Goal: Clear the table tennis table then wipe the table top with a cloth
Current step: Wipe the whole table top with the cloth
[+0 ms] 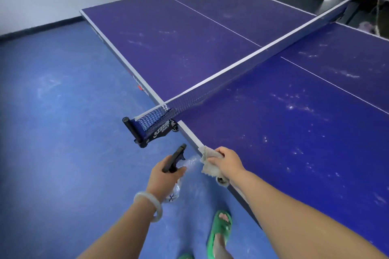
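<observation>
Blue table tennis table (273, 122) spreading ahead of the right hand (226, 162), net (231, 73) beyond both hands, pale cloth (207, 154) gripped by curled right fingers on the table's edge, clear spray bottle (174, 159) grasped in the left hand (164, 181), just left of the cloth

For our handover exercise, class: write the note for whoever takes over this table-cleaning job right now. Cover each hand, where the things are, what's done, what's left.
Left hand grips the spray bottle by its black trigger head, off the table's side, over the floor.
Right hand holds the cloth at the near edge of the table top, near the net post.
Done: no bats or balls on the visible top.
Left: white smears cover both halves; wipe them all.
</observation>
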Action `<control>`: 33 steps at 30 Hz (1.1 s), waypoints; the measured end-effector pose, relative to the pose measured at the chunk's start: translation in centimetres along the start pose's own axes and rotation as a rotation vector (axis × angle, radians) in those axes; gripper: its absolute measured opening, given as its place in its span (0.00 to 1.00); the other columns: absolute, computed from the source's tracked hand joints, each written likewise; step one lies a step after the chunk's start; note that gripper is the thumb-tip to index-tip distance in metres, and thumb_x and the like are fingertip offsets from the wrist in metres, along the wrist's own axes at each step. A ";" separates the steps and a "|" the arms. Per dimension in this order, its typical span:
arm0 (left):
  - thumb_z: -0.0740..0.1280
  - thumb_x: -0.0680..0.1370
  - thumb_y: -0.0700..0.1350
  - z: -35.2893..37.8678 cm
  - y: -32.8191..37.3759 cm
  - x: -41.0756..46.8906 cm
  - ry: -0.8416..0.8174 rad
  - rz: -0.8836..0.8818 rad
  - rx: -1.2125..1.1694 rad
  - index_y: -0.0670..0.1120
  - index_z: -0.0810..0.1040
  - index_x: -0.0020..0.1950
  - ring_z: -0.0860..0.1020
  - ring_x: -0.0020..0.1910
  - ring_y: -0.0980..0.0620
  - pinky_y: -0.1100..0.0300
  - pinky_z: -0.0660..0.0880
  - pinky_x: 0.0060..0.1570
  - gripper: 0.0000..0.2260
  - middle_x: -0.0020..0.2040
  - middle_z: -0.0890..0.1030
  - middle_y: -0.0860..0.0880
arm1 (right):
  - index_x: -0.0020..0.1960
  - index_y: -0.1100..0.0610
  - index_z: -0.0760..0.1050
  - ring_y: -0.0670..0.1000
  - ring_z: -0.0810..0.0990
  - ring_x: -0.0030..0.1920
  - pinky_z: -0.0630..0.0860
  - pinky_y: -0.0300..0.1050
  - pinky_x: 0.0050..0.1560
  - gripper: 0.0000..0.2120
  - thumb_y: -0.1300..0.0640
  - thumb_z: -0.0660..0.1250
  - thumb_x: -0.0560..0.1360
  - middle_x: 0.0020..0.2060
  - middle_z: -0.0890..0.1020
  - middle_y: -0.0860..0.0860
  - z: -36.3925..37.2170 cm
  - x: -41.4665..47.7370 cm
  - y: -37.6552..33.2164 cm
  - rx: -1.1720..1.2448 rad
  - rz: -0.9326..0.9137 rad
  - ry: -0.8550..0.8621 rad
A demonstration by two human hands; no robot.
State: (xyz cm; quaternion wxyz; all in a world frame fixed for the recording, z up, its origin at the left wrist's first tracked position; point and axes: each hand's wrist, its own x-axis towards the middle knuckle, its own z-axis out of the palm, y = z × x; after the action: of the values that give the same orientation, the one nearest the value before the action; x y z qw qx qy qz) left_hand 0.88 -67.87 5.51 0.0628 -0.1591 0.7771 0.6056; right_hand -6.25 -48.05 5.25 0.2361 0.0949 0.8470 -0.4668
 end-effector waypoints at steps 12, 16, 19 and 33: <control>0.73 0.75 0.43 -0.2 2.8 9.3 0.213 -0.177 0.091 0.56 0.81 0.52 0.78 0.35 0.54 0.64 0.75 0.39 0.09 0.43 0.83 0.41 | 0.56 0.58 0.79 0.52 0.85 0.40 0.81 0.45 0.39 0.15 0.47 0.66 0.80 0.42 0.86 0.54 -1.8 13.8 -4.3 0.595 0.402 -0.401; 0.73 0.75 0.43 0.3 2.8 10.7 0.236 -0.218 0.091 0.56 0.81 0.51 0.79 0.36 0.48 0.61 0.76 0.41 0.09 0.41 0.83 0.41 | 0.59 0.56 0.81 0.58 0.84 0.54 0.80 0.59 0.54 0.24 0.38 0.67 0.75 0.53 0.85 0.57 -2.0 16.7 -4.3 0.592 0.434 -0.544; 0.73 0.75 0.43 0.4 2.8 11.6 0.243 -0.233 0.084 0.57 0.81 0.52 0.76 0.34 0.55 0.71 0.72 0.34 0.10 0.40 0.83 0.46 | 0.61 0.54 0.79 0.58 0.85 0.53 0.81 0.60 0.51 0.28 0.38 0.74 0.68 0.53 0.85 0.57 -1.9 17.8 -5.1 0.547 0.352 -0.612; 0.73 0.75 0.42 -1.5 2.8 14.8 0.186 -0.170 0.110 0.55 0.81 0.53 0.79 0.37 0.54 0.72 0.73 0.35 0.10 0.42 0.83 0.46 | 0.59 0.47 0.76 0.51 0.80 0.56 0.78 0.53 0.60 0.12 0.61 0.66 0.79 0.54 0.82 0.49 -0.8 19.2 -7.0 0.165 0.082 -0.336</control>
State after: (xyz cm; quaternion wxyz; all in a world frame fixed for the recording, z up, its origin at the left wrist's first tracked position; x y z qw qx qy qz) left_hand -13.84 -71.26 4.15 0.0503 -0.2762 0.7952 0.5374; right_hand -25.91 -52.35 1.45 0.3845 0.0691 0.7500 -0.5337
